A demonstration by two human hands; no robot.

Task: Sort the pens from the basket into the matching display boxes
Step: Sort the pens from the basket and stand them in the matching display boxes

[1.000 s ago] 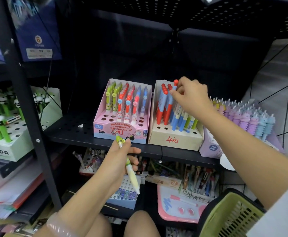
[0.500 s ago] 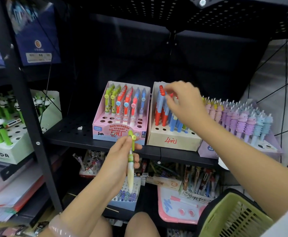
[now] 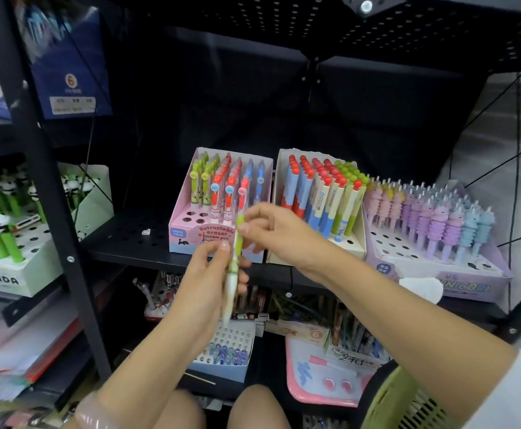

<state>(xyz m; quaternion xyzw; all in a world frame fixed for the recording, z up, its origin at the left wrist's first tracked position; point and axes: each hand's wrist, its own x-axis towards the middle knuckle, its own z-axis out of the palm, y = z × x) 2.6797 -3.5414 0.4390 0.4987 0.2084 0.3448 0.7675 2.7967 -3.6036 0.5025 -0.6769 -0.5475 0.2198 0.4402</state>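
I see the slim green-and-white plastic pen (image 3: 233, 267) near-upright, tip down, gripped mid-barrel by left hand (image 3: 205, 283); right hand (image 3: 276, 232) pinches its top, pink cardboard display box (image 3: 191, 239) just behind.

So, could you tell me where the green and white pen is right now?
Centre of the head view: the green and white pen is upright between both hands, before the pink display box.

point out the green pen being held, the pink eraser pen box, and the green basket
green pen (image 3: 238, 243): head view, on the green upper barrel between the two hands.
pink eraser pen box (image 3: 191, 233): head view, on its printed front face.
green basket (image 3: 407, 400): head view, on its slatted side wall, bottom right.
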